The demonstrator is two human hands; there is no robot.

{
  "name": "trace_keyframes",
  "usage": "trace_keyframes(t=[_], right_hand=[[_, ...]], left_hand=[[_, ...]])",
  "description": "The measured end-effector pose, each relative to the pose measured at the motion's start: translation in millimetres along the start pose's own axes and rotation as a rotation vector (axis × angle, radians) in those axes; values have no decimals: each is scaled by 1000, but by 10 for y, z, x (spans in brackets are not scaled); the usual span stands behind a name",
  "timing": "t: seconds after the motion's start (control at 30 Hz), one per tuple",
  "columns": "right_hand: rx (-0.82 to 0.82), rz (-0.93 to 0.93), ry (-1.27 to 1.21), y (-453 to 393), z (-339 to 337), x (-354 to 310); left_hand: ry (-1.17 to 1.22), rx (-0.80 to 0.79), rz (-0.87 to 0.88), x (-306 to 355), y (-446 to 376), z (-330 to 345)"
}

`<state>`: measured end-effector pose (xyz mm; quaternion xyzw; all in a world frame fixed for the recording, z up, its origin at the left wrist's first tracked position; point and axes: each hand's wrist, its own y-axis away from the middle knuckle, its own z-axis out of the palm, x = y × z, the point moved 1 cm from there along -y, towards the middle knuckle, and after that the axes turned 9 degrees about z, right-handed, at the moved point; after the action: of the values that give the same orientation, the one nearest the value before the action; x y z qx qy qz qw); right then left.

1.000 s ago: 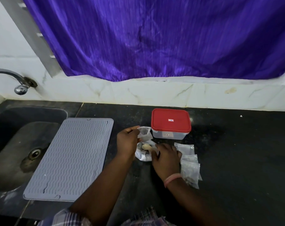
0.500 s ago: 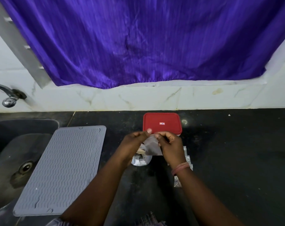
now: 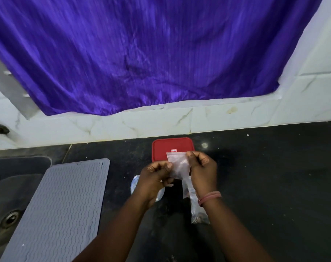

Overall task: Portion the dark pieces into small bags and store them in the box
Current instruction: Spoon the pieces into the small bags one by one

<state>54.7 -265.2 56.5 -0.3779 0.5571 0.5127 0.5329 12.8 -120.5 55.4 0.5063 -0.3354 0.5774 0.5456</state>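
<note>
Purple curtain [image 3: 142,53] fills wall above. Black desk [image 3: 274,176] wide open to right. Grey ribbed mat [image 3: 62,208] lies left, beside sink [image 3: 13,195]. Red-lidded box [image 3: 173,146] sits shut near back edge. Left hand [image 3: 155,176] and right hand [image 3: 203,167] pinch small clear bag [image 3: 178,165] by its sides, long axis upright, mouth upward, raised before box. Filled bags [image 3: 197,210] lie on desk under right wrist.

small bag [image 3: 178,165] raised off counter | both hands [image 3: 202,167] now pinch it
</note>
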Motion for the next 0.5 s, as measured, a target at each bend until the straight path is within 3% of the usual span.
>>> trace_keyframes(t=[0.13,0.33,0.5], right_hand=[[10,-12,-33,51,-4,-35],[-286,-91,230,6,-74,-220],[-274,-70,282,-72,-55,-192]], left_hand=[[7,15,-1,-74,19,69],[-102,-42,84,-40,-72,-23],[-176,-92,88,-67,-54,-95]])
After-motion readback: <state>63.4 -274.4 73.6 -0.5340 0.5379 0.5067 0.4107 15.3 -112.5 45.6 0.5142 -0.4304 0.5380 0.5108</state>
